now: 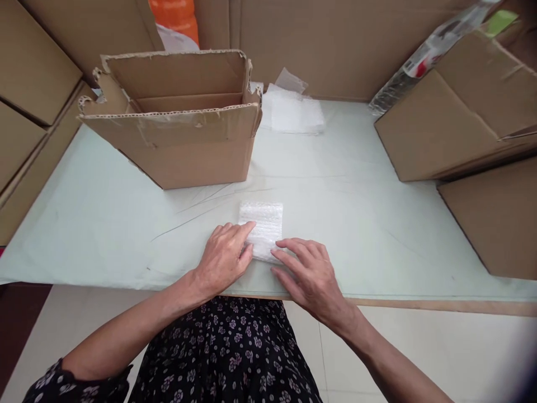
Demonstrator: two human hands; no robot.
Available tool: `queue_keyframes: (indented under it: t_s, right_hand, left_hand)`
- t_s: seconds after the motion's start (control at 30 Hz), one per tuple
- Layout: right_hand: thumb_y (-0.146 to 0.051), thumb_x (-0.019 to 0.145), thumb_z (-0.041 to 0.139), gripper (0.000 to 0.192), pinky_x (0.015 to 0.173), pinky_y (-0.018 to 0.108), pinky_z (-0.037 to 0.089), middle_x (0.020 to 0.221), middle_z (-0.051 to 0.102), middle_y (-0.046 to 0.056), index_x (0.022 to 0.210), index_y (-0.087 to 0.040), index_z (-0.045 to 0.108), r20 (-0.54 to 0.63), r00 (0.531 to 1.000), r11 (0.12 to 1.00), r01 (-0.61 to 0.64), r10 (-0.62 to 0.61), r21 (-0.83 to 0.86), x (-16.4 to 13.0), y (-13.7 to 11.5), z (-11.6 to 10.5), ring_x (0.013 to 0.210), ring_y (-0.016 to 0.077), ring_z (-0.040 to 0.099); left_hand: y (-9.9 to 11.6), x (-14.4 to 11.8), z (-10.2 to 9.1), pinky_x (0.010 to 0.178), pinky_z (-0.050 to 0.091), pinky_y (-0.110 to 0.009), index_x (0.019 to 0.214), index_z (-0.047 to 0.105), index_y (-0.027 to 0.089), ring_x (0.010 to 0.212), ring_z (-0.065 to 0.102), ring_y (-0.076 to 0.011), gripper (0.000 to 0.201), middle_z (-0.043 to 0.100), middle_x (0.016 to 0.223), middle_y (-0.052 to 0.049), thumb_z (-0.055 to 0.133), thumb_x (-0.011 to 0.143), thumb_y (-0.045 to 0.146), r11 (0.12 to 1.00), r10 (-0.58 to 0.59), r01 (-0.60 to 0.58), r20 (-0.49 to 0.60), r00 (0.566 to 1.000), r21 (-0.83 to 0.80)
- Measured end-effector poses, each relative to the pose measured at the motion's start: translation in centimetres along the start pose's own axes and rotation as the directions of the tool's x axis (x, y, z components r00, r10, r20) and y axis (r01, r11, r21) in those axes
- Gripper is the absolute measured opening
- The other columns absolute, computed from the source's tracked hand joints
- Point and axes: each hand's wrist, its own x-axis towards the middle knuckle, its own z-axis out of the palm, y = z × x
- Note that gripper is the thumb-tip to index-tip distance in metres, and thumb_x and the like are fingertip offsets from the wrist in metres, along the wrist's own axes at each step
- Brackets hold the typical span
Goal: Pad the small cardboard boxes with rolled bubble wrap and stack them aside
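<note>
A small white bubble-wrap piece (264,215), roughly square, lies flat near the front edge of the cloth-covered table (335,235). My left hand (224,252) rests on its left side, with the index finger stretched across the wrap and the thumb at its lower left. At the lower right corner, my right hand (308,271) touches the wrap with its fingertips, fingers apart. Neither hand grips anything. Whether something lies inside the wrap cannot be seen.
An open cardboard box (201,145) stands behind at the left. Flat white wrap sheets (297,115) lie at the back. More cardboard boxes stand at the right (444,123) and left (37,61). A clear plastic roll (419,67) leans at the back right, and an orange bottle (176,19) stands behind.
</note>
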Motion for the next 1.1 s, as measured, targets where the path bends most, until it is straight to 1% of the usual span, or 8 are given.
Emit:
queue_keyframes:
  t_s: [0.17, 0.33, 0.53, 0.7, 0.83, 0.97, 1.03, 1.1]
  right_hand:
    - [-0.016, 0.1, 0.055, 0.016, 0.083, 0.04, 0.049, 0.107, 0.078, 0.008, 0.108, -0.019, 0.069, 0.036, 0.999, 1.0, 0.023, -0.023, -0.014, 1.1, -0.1, 0.8, 0.096, 0.0227, 0.069]
    - [-0.023, 0.104, 0.051, 0.022, 0.083, 0.034, 0.055, 0.105, 0.079, 0.004, 0.118, -0.022, 0.068, 0.249, 0.963, 0.94, -0.176, 0.103, 0.293, 0.9, -0.3, -0.4, 0.093, 0.0178, 0.071]
    - [-0.043, 0.098, 0.058, 0.042, 0.102, 0.055, 0.049, 0.148, 0.057, 0.018, 0.131, -0.019, 0.064, 0.221, 0.952, 0.976, -0.219, 0.212, 0.006, 2.2, 1.3, 0.9, 0.131, 0.0362, 0.056]
    - [-0.038, 0.097, 0.059, 0.021, 0.102, 0.053, 0.049, 0.139, 0.064, 0.016, 0.105, -0.02, 0.067, 0.246, 0.963, 0.987, -0.138, 0.113, 0.087, 2.4, 1.3, 1.5, 0.132, 0.0338, 0.057]
    - [-0.029, 0.099, 0.056, 0.013, 0.078, 0.039, 0.057, 0.108, 0.074, 0.009, 0.101, -0.021, 0.066, 0.209, 0.972, 0.98, -0.135, 0.103, 0.144, 2.4, 1.1, 0.4, 0.094, 0.0231, 0.07]
    - [-0.029, 0.1, 0.056, 0.015, 0.068, 0.033, 0.057, 0.092, 0.076, 0.003, 0.103, -0.025, 0.07, 0.194, 0.981, 0.989, -0.038, 0.01, 0.142, 4.9, 2.5, -3.1, 0.078, 0.0191, 0.071]
    - [-0.034, 0.099, 0.059, 0.015, 0.068, 0.032, 0.058, 0.094, 0.076, 0.003, 0.105, -0.026, 0.07, 0.081, 0.997, 0.994, -0.028, 0.019, 0.106, 7.2, 3.1, -5.9, 0.08, 0.0194, 0.072]
    - [-0.043, 0.097, 0.063, 0.021, 0.066, 0.033, 0.057, 0.096, 0.077, 0.004, 0.107, -0.027, 0.07, -0.082, 0.993, 0.996, -0.085, 0.086, 0.011, 10.2, 3.1, -8.8, 0.081, 0.0206, 0.073]
  left_hand:
    - [-0.2, -1.2, -0.4, 0.097, 0.05, -0.046, 0.131, 0.059, 0.013, 0.113, 0.061, -0.0287, 0.037, 0.068, 0.123, -0.015, 0.06, 0.094, 0.02, 0.988, 0.14, -0.145, -0.105, 0.985, -0.045]
    - [-0.3, -2.9, -1.8, 0.087, 0.052, -0.038, 0.137, 0.053, 0.017, 0.094, 0.064, -0.0204, 0.04, 0.072, 0.101, -0.006, 0.052, 0.097, 0.013, 0.971, 0.122, -0.122, -0.01, 0.992, -0.204]
    - [-0.9, -0.9, -0.3, 0.083, 0.053, -0.045, 0.125, 0.064, 0.012, 0.095, 0.063, -0.0279, 0.032, 0.071, 0.103, -0.012, 0.056, 0.095, 0.019, 0.995, 0.086, -0.081, -0.086, 0.993, 0.055]
    - [-1.2, -1.7, -0.3, 0.093, 0.054, -0.046, 0.127, 0.062, 0.012, 0.11, 0.063, -0.0293, 0.034, 0.067, 0.12, -0.016, 0.06, 0.093, 0.019, 0.995, 0.09, -0.086, -0.112, 0.99, 0.045]
    - [-2.4, -0.8, -3.9, 0.105, 0.052, -0.048, 0.133, 0.057, 0.017, 0.127, 0.058, -0.0298, 0.041, 0.059, 0.136, -0.016, 0.064, 0.092, 0.019, 0.982, 0.183, -0.156, -0.311, 0.933, 0.109]
    - [-4.9, 3.7, -10.5, 0.115, 0.044, -0.054, 0.145, 0.05, 0.022, 0.141, 0.047, -0.0337, 0.065, 0.053, 0.146, -0.015, 0.071, 0.084, 0.015, 0.938, 0.296, -0.109, -0.596, 0.746, 0.329]
    - [-6.1, 5.7, -13.0, 0.118, 0.039, -0.056, 0.145, 0.051, 0.024, 0.143, 0.047, -0.0345, 0.066, 0.057, 0.143, -0.014, 0.07, 0.083, 0.013, 0.923, 0.307, -0.047, -0.654, 0.691, 0.383]
    - [-7.0, 6.7, -14.1, 0.118, 0.038, -0.055, 0.135, 0.059, 0.025, 0.133, 0.057, -0.0318, 0.054, 0.068, 0.126, -0.01, 0.065, 0.084, 0.01, 0.917, 0.301, -0.022, -0.656, 0.692, 0.398]
